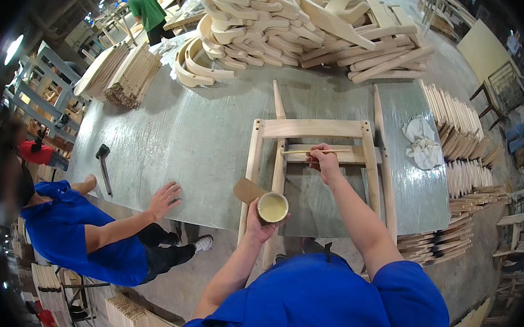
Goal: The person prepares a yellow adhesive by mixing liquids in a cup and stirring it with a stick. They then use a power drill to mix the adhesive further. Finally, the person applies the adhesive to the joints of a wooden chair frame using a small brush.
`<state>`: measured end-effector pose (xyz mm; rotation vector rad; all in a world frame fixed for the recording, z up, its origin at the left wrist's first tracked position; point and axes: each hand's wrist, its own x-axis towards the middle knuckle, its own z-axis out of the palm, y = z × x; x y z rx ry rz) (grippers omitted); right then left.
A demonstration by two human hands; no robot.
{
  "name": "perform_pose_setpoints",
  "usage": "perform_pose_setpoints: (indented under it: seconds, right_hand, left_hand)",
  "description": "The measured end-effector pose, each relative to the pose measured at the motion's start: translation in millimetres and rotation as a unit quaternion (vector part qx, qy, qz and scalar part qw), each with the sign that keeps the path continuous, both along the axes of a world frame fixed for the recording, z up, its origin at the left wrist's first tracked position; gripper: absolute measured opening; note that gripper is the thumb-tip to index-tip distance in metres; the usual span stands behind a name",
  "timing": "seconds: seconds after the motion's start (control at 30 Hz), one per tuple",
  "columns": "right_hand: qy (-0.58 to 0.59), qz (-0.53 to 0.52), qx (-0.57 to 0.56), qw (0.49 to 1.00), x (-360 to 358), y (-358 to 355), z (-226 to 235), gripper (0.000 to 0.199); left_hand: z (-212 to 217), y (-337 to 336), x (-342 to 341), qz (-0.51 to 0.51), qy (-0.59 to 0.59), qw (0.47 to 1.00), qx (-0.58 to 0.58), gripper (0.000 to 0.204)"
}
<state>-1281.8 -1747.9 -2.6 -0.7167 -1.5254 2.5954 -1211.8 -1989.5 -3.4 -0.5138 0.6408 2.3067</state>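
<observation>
My left hand (257, 221) holds a small round cup (273, 207) of pale yellow glue, with a brown card flap beside it. My right hand (324, 162) grips a thin wooden stick (301, 152) and points its tip at a rail of the pale wooden frame (311, 128). The frame lies flat on the grey metal-topped table (199, 137), its long legs running toward me past the table edge.
A co-worker in blue sits at the left, a hand (164, 199) flat on the table. A hammer (103, 165) lies near them. Curved wooden parts (276, 23) are heaped at the back, slat stacks (460, 125) at the right, a white rag (421, 143) nearby.
</observation>
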Motion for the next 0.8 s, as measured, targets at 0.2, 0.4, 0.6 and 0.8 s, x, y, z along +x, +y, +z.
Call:
perform_pose_setpoints:
  seconds: [0.2, 0.4, 0.6, 0.8]
  right_hand:
    - [0.040, -0.074, -0.055, 0.995, 7, -10, 11, 0.007]
    - [0.108, -0.020, -0.018, 0.994, 42, -45, 61, 0.014]
    - [0.224, 0.083, 0.426, 0.873, 83, -47, 109, 0.015]
    - [0.131, 0.035, 0.141, 0.981, 113, -13, 123, 0.013]
  left_hand:
    - [14, -11, -13, 0.054, 0.030, 0.997, -0.046, 0.045]
    - [32, -20, -32, 0.102, 0.081, 0.985, -0.116, 0.045]
    - [50, 13, -24, 0.061, 0.133, 0.983, -0.114, 0.049]
    - [64, 43, -8, 0.014, 0.135, 0.989, -0.054, 0.049]
